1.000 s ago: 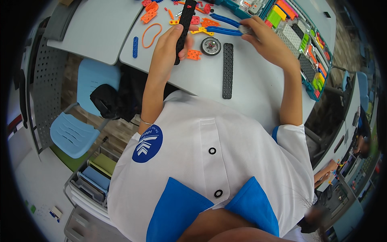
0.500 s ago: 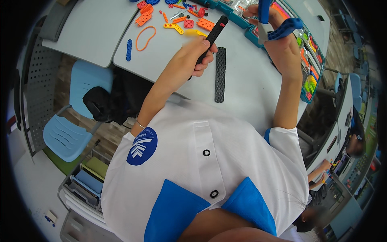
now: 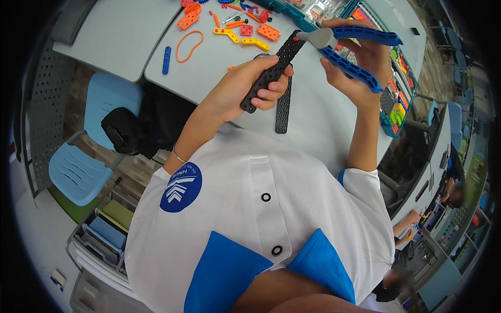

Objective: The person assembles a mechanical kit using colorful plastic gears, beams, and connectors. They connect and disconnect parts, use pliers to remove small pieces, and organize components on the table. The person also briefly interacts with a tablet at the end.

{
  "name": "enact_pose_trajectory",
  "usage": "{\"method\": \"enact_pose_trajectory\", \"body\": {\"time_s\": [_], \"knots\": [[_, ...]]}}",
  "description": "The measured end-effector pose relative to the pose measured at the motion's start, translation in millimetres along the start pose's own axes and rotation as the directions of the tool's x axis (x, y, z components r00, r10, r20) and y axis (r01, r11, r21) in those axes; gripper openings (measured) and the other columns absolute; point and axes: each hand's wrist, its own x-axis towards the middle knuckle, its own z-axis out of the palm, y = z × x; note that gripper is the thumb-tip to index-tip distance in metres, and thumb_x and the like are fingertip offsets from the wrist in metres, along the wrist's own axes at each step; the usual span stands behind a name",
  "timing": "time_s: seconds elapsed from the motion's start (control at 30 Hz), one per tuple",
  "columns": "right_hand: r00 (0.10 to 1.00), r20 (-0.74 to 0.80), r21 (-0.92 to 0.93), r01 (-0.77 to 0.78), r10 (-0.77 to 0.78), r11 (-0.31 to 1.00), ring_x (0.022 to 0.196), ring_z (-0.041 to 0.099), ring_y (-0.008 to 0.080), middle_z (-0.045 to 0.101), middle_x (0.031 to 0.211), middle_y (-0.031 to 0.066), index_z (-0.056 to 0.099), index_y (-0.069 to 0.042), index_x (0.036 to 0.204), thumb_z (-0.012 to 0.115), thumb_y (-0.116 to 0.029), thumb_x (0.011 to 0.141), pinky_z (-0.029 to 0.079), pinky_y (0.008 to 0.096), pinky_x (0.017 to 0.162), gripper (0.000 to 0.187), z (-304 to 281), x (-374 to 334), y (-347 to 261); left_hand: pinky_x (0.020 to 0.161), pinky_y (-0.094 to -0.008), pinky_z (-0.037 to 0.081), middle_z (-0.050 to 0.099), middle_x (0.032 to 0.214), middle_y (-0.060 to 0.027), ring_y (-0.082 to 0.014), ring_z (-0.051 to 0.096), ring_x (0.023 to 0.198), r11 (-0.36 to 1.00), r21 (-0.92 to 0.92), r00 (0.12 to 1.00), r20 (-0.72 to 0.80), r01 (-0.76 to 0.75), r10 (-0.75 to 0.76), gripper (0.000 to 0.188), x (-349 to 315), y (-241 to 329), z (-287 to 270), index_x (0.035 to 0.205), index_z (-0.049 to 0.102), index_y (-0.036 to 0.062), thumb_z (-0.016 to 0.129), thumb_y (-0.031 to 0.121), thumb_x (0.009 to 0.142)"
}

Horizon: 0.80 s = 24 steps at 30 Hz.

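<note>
A black perforated building strip (image 3: 275,72) is tilted up over the table, and my left hand (image 3: 244,82) is closed round its lower half. Near its upper end sits a small red peg (image 3: 296,38). Pliers with blue handles and grey jaws (image 3: 319,39) reach that end, their tips at the peg. The handles stand apart in my right hand (image 3: 365,88), whose fingers curl behind and around them. Partly hidden behind my left hand, a second black perforated strip (image 3: 283,112) lies on the table (image 3: 318,120).
Orange, red and yellow building pieces (image 3: 226,35) lie at the far side, with an orange rubber band (image 3: 189,46) and a blue beam (image 3: 166,60) to the left. A teal parts case (image 3: 390,125) stands at the right. Light blue chairs (image 3: 81,177) are left of the table.
My right hand has lowered and turned the pliers, bringing their jaws to the strip's upper end. My left hand has rotated the strip so its broad holed face shows.
</note>
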Motion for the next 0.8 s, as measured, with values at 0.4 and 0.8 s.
{"method": "enact_pose_trajectory", "body": {"time_s": [0.4,0.8], "knots": [[0.998,0.051,-0.114,-0.016,0.022,0.993,0.100,0.069,0.0236,0.068,0.110,0.0212,0.053,0.003,0.121,0.081,0.000,0.070,0.059,0.0320,0.080,0.059,0,-2,-2,0.044,-0.0167,0.026,0.037,0.074,0.0042,-0.0024,0.031,0.056,0.993,0.121,0.997,-0.082,0.002,0.008,0.034,-6,0,11,0.109,0.050,0.0020,0.036,0.033,0.107],[0.974,-0.191,-0.079,0.107,-0.121,0.991,0.090,0.070,0.0183,0.069,0.110,0.0190,0.053,0.009,0.121,0.083,0.003,0.071,0.058,0.0278,0.081,0.058,15,-8,-6,0.045,-0.0194,0.025,0.038,0.071,0.0056,-0.0023,0.030,0.055,0.891,0.445,0.946,-0.246,-0.084,0.212,0.032,-9,4,28,0.100,0.052,0.0043,0.040,0.033,0.107]]}}
